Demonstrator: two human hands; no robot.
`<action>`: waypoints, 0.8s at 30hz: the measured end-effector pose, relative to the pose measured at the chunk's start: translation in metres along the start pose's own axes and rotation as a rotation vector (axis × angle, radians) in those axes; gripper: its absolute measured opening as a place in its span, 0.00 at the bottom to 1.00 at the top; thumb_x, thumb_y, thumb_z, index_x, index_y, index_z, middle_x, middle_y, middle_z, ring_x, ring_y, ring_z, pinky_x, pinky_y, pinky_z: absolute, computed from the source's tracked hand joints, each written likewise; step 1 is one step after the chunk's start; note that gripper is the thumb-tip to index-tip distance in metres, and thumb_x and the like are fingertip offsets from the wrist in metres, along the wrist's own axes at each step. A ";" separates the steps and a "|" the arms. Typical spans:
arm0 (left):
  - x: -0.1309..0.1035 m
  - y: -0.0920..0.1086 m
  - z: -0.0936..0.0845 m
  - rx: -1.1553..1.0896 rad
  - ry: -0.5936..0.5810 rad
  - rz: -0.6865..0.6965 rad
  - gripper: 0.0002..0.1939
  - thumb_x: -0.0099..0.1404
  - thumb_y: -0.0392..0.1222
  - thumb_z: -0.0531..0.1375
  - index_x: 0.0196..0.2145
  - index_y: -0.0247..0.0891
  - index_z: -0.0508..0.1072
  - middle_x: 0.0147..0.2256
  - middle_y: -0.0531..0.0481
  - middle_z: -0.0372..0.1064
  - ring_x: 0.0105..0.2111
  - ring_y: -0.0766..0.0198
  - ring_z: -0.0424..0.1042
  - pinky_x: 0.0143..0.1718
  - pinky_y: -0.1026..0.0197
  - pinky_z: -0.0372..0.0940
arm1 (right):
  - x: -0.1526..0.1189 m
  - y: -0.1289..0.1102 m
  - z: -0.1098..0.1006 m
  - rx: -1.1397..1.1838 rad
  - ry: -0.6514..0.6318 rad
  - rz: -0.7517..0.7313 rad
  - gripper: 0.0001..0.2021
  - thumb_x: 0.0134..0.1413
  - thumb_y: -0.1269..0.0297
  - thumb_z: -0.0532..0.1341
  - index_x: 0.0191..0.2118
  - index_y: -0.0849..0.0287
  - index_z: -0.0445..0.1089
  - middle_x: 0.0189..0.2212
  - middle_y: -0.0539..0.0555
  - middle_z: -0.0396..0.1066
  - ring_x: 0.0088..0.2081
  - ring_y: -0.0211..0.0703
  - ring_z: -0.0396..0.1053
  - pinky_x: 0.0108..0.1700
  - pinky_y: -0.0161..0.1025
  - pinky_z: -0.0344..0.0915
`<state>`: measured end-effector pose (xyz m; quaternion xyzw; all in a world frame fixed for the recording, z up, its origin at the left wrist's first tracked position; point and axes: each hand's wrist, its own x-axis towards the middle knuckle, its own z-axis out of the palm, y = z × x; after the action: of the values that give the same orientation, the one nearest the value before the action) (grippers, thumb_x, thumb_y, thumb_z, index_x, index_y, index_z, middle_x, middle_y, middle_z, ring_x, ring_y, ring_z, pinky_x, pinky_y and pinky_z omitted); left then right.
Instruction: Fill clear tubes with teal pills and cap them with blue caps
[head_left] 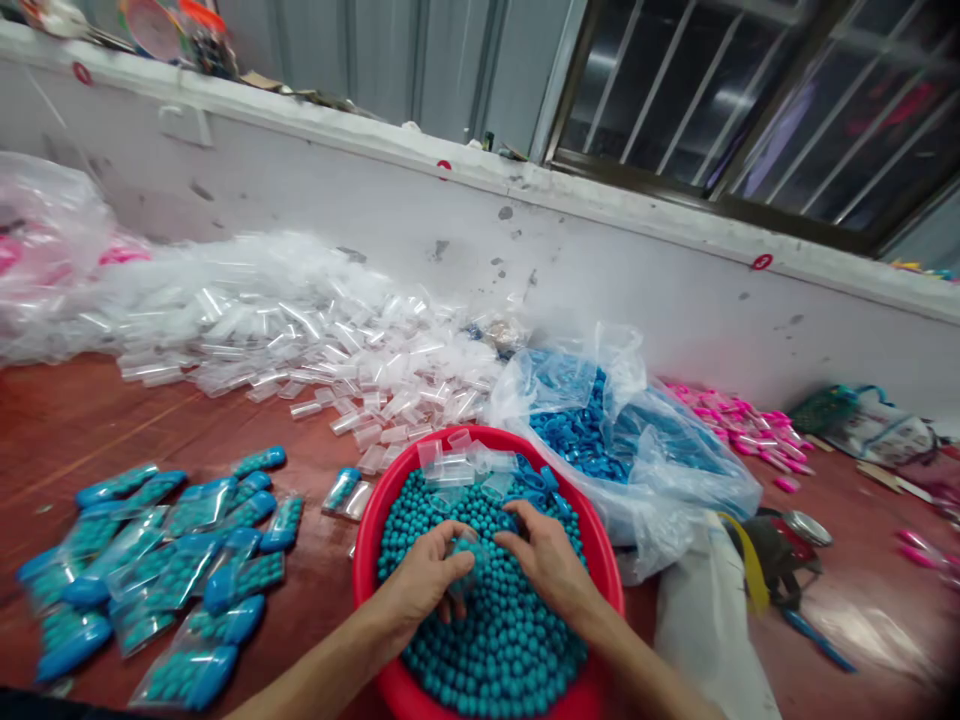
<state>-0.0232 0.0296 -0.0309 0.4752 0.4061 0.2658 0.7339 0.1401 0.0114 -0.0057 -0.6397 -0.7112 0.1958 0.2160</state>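
A red basin (367, 560) full of round teal beads (495, 640) stands in front of me. Over the beads, my left hand (431, 575) is closed around a clear plastic tube (466, 550) with teal beads showing in it. To its right, my right hand (544, 560) has its thumb and forefinger curled about a small blue cap, partly hidden by the fingers. Several empty clear tubes (454, 468) and loose blue caps (534, 485) lie on the beads at the basin's far side.
Filled tubes with blue caps (187, 545) lie on the red tabletop (315, 640) at left. A heap of empty clear tubes (300, 320) runs along the wall. Behind the basin to the right is a plastic bag of blue caps (585, 430), with pink pieces (742, 425) beyond.
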 end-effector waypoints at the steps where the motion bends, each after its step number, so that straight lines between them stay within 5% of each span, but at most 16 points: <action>1: 0.000 0.000 0.001 0.014 -0.006 0.012 0.17 0.51 0.49 0.57 0.36 0.38 0.59 0.20 0.58 0.62 0.12 0.73 0.62 0.10 0.73 0.50 | 0.002 -0.001 -0.002 0.089 0.033 -0.001 0.12 0.53 0.66 0.54 0.44 0.60 0.64 0.31 0.53 0.71 0.34 0.44 0.69 0.37 0.38 0.64; 8: -0.004 0.002 0.003 0.012 -0.022 0.073 0.18 0.52 0.51 0.57 0.35 0.38 0.59 0.18 0.61 0.57 0.11 0.73 0.60 0.09 0.73 0.50 | -0.010 -0.011 0.004 0.304 -0.051 -0.176 0.17 0.56 0.66 0.49 0.49 0.57 0.65 0.39 0.55 0.70 0.41 0.44 0.67 0.45 0.43 0.62; 15: -0.007 0.003 0.005 0.053 -0.080 0.122 0.23 0.53 0.49 0.57 0.44 0.38 0.58 0.30 0.53 0.66 0.10 0.78 0.58 0.09 0.72 0.49 | -0.009 -0.004 0.001 0.835 -0.170 0.165 0.15 0.45 0.62 0.59 0.41 0.57 0.71 0.23 0.49 0.68 0.24 0.38 0.65 0.21 0.33 0.64; 20: -0.007 0.002 0.005 -0.006 -0.031 0.134 0.33 0.52 0.51 0.57 0.52 0.36 0.53 0.27 0.53 0.66 0.10 0.76 0.58 0.09 0.71 0.49 | -0.014 -0.007 0.008 0.623 -0.079 0.064 0.13 0.52 0.60 0.54 0.40 0.57 0.71 0.20 0.49 0.66 0.21 0.36 0.62 0.22 0.33 0.62; 24: -0.008 0.004 0.005 -0.027 0.031 0.131 0.27 0.52 0.50 0.57 0.47 0.34 0.59 0.21 0.56 0.64 0.09 0.76 0.55 0.09 0.71 0.46 | -0.019 -0.014 0.011 0.456 -0.063 -0.123 0.14 0.57 0.62 0.49 0.43 0.56 0.69 0.24 0.50 0.67 0.24 0.38 0.64 0.27 0.34 0.63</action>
<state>-0.0234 0.0224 -0.0238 0.4866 0.3817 0.3261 0.7150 0.1238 -0.0093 -0.0082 -0.5233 -0.6926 0.3578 0.3442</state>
